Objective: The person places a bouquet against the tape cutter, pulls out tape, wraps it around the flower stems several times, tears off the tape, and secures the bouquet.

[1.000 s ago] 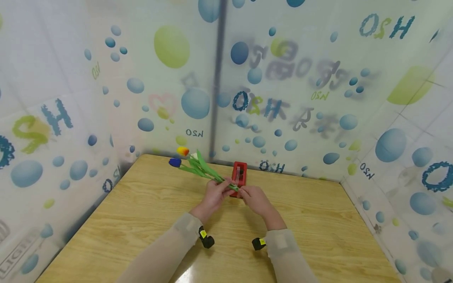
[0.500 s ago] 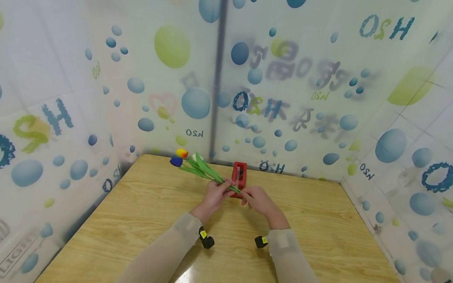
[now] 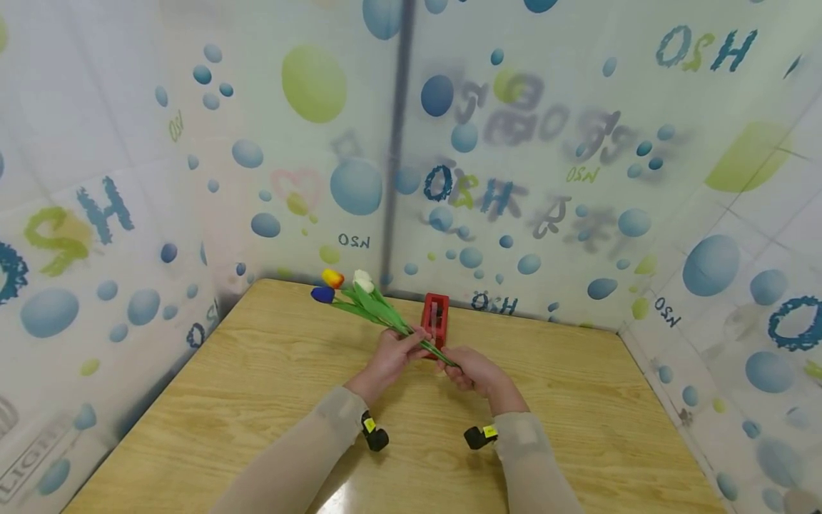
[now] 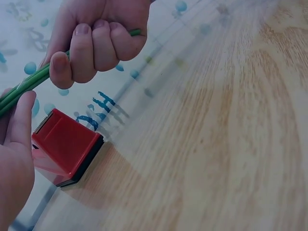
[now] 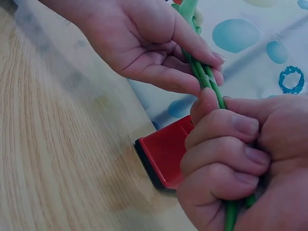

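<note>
A bunch of tulips [image 3: 379, 308], with blue, yellow-orange and white blooms, slants across the middle of the head view. My left hand [image 3: 388, 360] pinches its green stems between thumb and fingers. Lower down, my right hand [image 3: 478, 375] has its fingers curled round the stem ends, plain in the right wrist view. A clear, shiny band, looking like tape [image 5: 209, 78], crosses the stems between the hands. Just behind and below them stands a red tape dispenser [image 3: 437, 314], whose serrated cutting edge [image 4: 44, 121] shows in the left wrist view.
The wooden table [image 3: 270, 400] reaches to a patterned back wall [image 3: 546, 164] printed with bubbles and letters. Similar side walls [image 3: 96, 271] stand left and right. Black wrist cameras [image 3: 375, 435] sit on both sleeves.
My right hand has slid down and right toward the stem ends and now grips them more fully. The white bloom shows more clearly. The left hand has barely moved.
</note>
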### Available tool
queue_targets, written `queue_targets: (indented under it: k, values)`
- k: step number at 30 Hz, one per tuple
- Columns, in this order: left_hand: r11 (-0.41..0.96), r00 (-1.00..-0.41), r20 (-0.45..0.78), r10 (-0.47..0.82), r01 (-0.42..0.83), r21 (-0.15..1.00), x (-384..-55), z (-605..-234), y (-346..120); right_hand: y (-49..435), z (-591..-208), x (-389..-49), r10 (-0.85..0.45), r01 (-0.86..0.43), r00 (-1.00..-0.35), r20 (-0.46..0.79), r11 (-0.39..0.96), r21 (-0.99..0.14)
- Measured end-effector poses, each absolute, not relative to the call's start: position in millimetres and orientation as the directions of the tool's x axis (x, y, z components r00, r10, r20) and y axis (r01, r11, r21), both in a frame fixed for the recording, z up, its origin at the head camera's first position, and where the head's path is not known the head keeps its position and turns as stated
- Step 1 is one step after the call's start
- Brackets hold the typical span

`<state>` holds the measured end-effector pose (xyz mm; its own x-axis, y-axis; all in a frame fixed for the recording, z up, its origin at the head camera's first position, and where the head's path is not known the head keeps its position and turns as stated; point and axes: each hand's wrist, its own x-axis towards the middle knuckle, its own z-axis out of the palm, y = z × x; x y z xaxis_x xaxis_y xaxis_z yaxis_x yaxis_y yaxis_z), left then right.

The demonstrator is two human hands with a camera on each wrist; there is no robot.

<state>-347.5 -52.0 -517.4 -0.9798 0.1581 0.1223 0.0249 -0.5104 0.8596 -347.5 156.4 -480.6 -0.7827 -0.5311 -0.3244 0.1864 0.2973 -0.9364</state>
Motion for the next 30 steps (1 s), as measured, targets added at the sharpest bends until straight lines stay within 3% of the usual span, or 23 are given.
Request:
queue_targets:
  k: [8, 16, 25, 30]
  values:
    - [-0.544, -0.997, 0.072, 0.035, 0.042, 0.838, -345, -512, -50, 149, -482, -348, -0.508, -0.025, -0.84, -0.19, 0.386, -0.922]
    - [-0.578, -1.0, 0.002, -0.013, 0.009, 0.816, -346, -511, -52, 146, -484, -348, -0.457, -0.251, -0.889, -0.03, 0.541, -0.803]
    - [-0.588, -0.999, -0.039, -0.012, -0.024, 0.808, -347, -511, -53, 144, -489, -350, -0.447, -0.316, -0.894, 0.034, 0.575, -0.754]
    - [-0.541, -0.999, -0.023, 0.031, -0.036, 0.841, -350, -516, -58, 145, -488, -349, -0.456, -0.279, -0.89, -0.006, 0.554, -0.785]
